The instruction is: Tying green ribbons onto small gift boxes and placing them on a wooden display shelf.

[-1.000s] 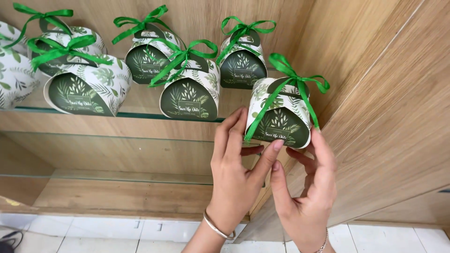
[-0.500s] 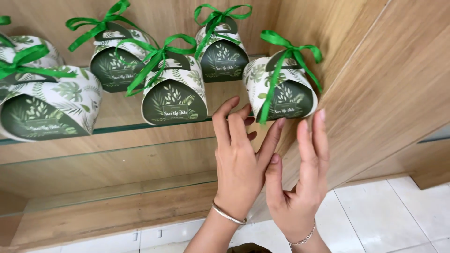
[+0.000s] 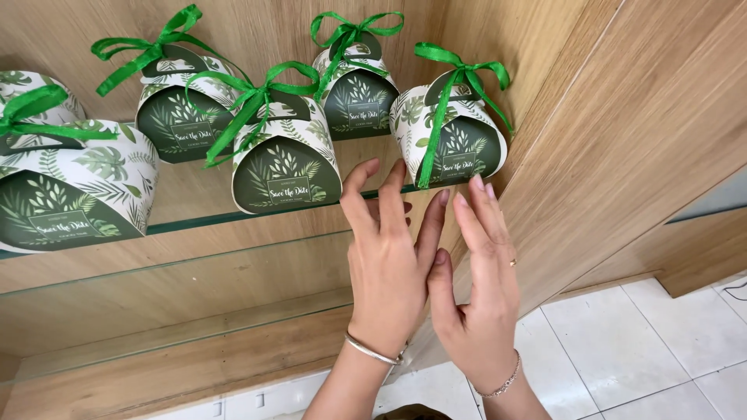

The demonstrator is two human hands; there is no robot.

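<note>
Big leaf-print box (image 3: 66,194) at left edge: cut off, only part shows. Another box (image 3: 31,97) behind it: mostly hidden. Dark thing (image 3: 408,412) at bottom edge: cut off, cannot tell what. Both forearms cut off at bottom.

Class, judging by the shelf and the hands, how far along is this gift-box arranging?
Done: several leaf-print gift boxes with green bows sit on the glass shelf, the rightmost box beside the wooden wall. In hand: nothing; the left hand and right hand are open just below that box. Left: the lower shelf holds no boxes.
</note>
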